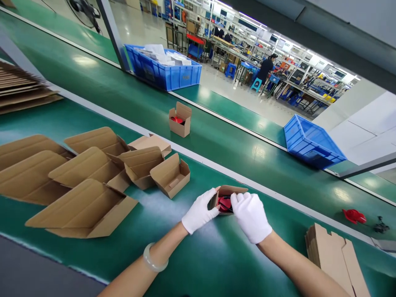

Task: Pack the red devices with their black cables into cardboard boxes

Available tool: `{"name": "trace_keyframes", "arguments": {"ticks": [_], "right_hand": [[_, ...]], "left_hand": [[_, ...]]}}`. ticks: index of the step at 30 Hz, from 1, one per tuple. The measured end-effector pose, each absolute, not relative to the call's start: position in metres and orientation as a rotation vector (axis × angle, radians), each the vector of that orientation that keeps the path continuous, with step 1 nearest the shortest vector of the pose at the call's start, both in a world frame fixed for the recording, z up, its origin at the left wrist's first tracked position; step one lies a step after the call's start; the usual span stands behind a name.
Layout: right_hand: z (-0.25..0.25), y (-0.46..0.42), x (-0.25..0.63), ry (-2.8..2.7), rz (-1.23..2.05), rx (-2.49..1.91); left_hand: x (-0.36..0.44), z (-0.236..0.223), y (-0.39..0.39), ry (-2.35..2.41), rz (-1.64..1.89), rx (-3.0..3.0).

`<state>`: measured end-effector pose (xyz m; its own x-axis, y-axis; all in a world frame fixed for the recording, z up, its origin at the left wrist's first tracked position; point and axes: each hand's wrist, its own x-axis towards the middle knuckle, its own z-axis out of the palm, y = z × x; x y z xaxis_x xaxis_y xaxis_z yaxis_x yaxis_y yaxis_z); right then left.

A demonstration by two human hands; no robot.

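Observation:
Both my hands wear white gloves and grip a small open cardboard box (229, 191) resting on the green table. A red item (225, 203) lies inside it. My left hand (200, 211) pinches the box's left flap. My right hand (251, 216) is closed on the box's right side. A pale bangle (152, 260) sits on my left wrist.
Several open empty cardboard boxes (93, 181) lie to the left. A box with a red item (180, 119) stands on the green conveyor belt (235, 148). Flat cardboard blanks (337, 258) lie at right. A loose red part (354, 215) and two blue crates (311, 142) are beyond. A person stands far off.

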<state>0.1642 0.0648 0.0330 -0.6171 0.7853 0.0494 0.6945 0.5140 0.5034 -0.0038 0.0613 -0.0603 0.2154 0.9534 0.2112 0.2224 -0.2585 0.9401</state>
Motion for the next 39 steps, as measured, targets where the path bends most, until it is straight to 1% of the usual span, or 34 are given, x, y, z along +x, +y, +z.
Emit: {"name": "trace_keyframes", "arguments": {"ticks": [5,8,11,14,19,22,24,26,30,34,36,39], "right_hand": [[0.024,0.068,0.133,2.547,0.680,1.089],[0.024,0.074,0.123,2.557,0.677,0.858],[0.024,0.086,0.120,2.621,0.578,0.603],[0.023,0.100,0.120,2.668,0.494,0.558],[0.036,0.087,0.139,2.706,0.401,0.729],[0.042,0.052,0.163,2.654,0.488,1.086],[0.037,0.031,0.177,2.491,0.576,1.345],[0.029,0.019,0.183,2.339,0.575,1.482],[0.018,0.019,0.170,2.240,0.395,1.648],[0.020,0.032,0.155,2.245,0.051,1.828],[0.019,0.040,0.153,2.260,-0.112,1.857],[0.014,0.049,0.154,2.275,-0.263,1.857]], "left_hand": [[-0.002,-0.067,0.060,1.187,1.103,1.675],[-0.002,-0.069,0.059,1.208,1.096,1.683],[-0.002,-0.068,0.059,1.217,1.099,1.677],[-0.002,-0.068,0.058,1.236,1.096,1.661],[-0.002,-0.074,0.056,1.233,1.094,1.618],[-0.001,-0.077,0.054,1.256,1.102,1.595],[0.001,-0.077,0.053,1.246,1.107,1.605],[0.002,-0.076,0.053,1.227,1.111,1.615],[0.003,-0.073,0.053,1.218,1.105,1.588],[0.003,-0.071,0.052,1.191,1.103,1.581],[0.002,-0.069,0.053,1.194,1.105,1.589],[0.000,-0.067,0.053,1.187,1.090,1.618]]}}
